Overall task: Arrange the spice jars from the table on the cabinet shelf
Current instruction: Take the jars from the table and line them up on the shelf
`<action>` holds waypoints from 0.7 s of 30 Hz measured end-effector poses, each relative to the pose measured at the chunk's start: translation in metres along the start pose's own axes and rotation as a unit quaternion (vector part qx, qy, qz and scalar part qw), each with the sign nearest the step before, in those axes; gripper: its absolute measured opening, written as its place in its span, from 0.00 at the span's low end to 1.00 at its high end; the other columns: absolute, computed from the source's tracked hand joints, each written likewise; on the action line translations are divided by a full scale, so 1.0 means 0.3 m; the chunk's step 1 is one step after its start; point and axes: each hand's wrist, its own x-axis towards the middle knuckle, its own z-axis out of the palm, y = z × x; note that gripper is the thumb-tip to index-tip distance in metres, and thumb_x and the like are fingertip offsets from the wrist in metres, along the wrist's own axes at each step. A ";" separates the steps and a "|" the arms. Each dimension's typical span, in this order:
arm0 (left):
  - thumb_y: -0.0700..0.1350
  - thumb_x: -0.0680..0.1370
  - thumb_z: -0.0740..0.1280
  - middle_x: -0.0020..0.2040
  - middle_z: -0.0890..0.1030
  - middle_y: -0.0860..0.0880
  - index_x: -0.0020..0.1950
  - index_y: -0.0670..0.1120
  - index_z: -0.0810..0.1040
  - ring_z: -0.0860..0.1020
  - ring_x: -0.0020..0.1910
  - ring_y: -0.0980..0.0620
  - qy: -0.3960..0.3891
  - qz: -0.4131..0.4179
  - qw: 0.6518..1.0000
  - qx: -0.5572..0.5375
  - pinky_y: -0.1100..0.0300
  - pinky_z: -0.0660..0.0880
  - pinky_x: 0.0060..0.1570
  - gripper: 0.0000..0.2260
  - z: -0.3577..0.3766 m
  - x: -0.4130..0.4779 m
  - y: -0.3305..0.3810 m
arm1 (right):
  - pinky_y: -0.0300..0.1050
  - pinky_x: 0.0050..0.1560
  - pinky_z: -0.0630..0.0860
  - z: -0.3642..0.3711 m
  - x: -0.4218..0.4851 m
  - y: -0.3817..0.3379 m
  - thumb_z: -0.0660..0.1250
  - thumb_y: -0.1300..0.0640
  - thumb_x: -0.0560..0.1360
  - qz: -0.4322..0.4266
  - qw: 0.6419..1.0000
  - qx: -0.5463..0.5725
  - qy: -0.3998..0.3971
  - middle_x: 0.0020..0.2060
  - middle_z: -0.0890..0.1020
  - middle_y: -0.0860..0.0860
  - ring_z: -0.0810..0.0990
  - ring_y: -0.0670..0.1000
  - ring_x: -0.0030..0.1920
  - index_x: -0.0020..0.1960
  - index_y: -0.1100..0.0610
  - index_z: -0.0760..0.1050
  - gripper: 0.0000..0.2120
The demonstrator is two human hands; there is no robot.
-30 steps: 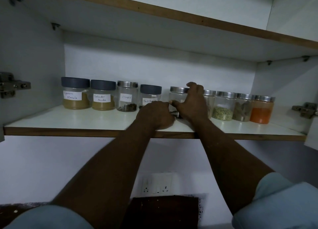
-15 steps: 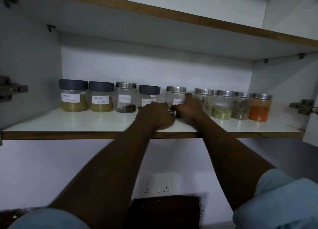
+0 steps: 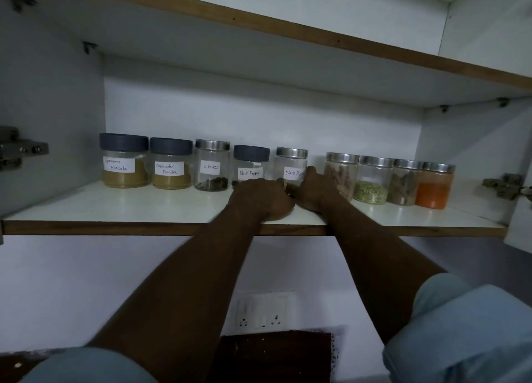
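Note:
A row of spice jars stands at the back of the white cabinet shelf [image 3: 115, 210]. From the left: Garam Masala jar [image 3: 123, 164], Coriander Powder jar [image 3: 171, 167], Cloves jar [image 3: 212, 167], and a dark-lidded Black Pepper jar [image 3: 251, 161]. A steel-lidded Black Pepper jar [image 3: 291, 164] stands in the middle, upright, label facing me. My left hand [image 3: 262, 198] is curled at its lower left and my right hand [image 3: 313, 190] presses its right side. The jar's base is hidden behind my hands.
To the right stand a jar of brown sticks [image 3: 341, 172], a green-seed jar [image 3: 372, 181], a dried-leaf jar [image 3: 403, 184] and an orange-powder jar [image 3: 434, 185]. An upper shelf [image 3: 288, 31] hangs overhead. Door hinges [image 3: 23, 151] flank the sides. A wall socket [image 3: 262, 310] sits below.
My right hand came down from the steel lid to the jar's right side. The jar's label now shows more fully. My left hand stayed at the jar's base.

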 end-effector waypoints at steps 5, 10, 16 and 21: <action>0.67 0.81 0.51 0.76 0.71 0.44 0.81 0.52 0.60 0.71 0.74 0.42 -0.032 -0.007 0.999 -0.006 0.44 0.67 0.71 0.32 0.011 0.023 -0.008 | 0.48 0.53 0.74 -0.002 0.003 0.001 0.73 0.38 0.72 0.003 1.000 0.012 -0.009 0.63 0.78 0.57 0.78 0.59 0.61 0.72 0.59 0.63 0.39; 0.71 0.80 0.50 0.81 0.64 0.45 0.83 0.53 0.54 0.64 0.78 0.41 -0.066 -0.025 0.997 0.013 0.44 0.61 0.76 0.37 0.006 0.029 0.000 | 0.48 0.48 0.73 -0.009 0.001 0.002 0.76 0.40 0.71 0.009 1.000 0.018 0.009 0.59 0.79 0.58 0.79 0.59 0.58 0.69 0.60 0.62 0.39; 0.71 0.80 0.49 0.83 0.58 0.47 0.84 0.53 0.51 0.61 0.80 0.43 -0.085 -0.012 0.996 0.020 0.42 0.58 0.77 0.37 -0.003 0.028 0.002 | 0.47 0.47 0.73 -0.009 -0.005 -0.002 0.76 0.42 0.72 0.005 1.000 -0.005 0.018 0.58 0.80 0.60 0.80 0.60 0.57 0.68 0.61 0.63 0.37; 0.73 0.78 0.51 0.79 0.67 0.48 0.81 0.53 0.60 0.67 0.76 0.44 -0.064 -0.003 0.998 -0.001 0.43 0.63 0.74 0.37 0.000 0.029 0.000 | 0.45 0.40 0.70 -0.010 -0.001 0.017 0.77 0.46 0.71 -0.003 0.998 0.033 0.048 0.54 0.80 0.57 0.78 0.55 0.50 0.64 0.59 0.66 0.32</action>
